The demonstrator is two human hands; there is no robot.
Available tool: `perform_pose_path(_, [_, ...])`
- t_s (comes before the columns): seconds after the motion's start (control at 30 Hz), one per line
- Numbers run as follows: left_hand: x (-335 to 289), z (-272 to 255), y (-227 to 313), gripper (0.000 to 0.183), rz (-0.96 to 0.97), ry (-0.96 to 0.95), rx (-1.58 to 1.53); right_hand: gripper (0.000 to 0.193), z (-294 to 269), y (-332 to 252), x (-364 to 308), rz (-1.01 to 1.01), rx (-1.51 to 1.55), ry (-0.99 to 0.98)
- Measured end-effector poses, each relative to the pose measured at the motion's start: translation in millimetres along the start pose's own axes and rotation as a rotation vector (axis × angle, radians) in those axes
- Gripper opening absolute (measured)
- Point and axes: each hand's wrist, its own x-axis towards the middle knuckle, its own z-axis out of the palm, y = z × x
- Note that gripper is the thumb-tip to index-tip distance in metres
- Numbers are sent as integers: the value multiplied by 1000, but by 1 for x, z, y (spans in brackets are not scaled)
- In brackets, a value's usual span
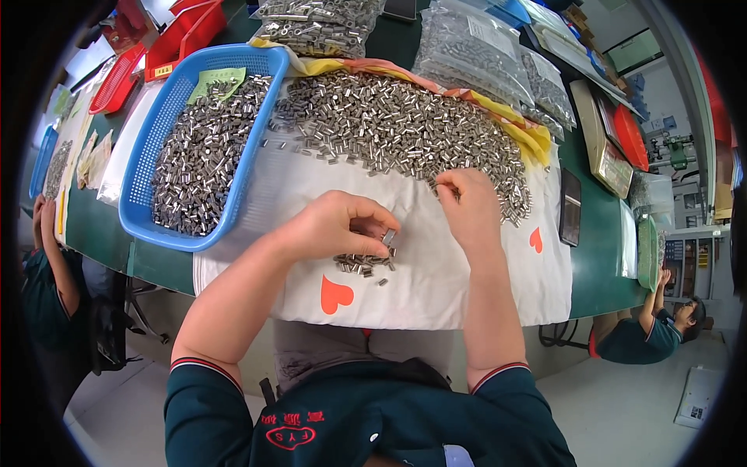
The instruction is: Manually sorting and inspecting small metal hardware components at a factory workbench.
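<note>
On the white cloth (436,288) covering the green surface (599,257), head view, your left hand (334,226) curls over a small cluster of metal sleeves (364,265), thumb and forefinger pinching one short metal sleeve (388,237) just above that cluster. Your right hand (469,206) sits at the near edge of the big heap of metal sleeves (397,128), fingertips pressed together into the pieces; whether it actually grips one, cannot tell. Heap spreads across the cloth's far half, with yellow cloth (529,136) showing at its right rim. Blue basket (167,167) sits left of the heap, touching the white cloth, part-filled with the same sleeves, a green paper slip (216,78) on top. Clear bags of parts (467,47) lie behind the heap. Red heart prints (336,296) mark the cloth near you. Red baskets (152,54) stand far left. Another person (650,331) sits low right, and a second person's arm (50,249) shows at the left edge.
</note>
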Motion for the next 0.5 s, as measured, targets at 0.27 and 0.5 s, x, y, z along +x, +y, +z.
perform_pose_path(0.27, [-1, -3, 0, 31, 18, 19, -55, 4, 0, -9, -4, 7, -140, -71])
perform_pose_path(0.5, [2, -3, -3, 31, 35, 48, -94, 7, 0, -14, -8, -12, -127, -128])
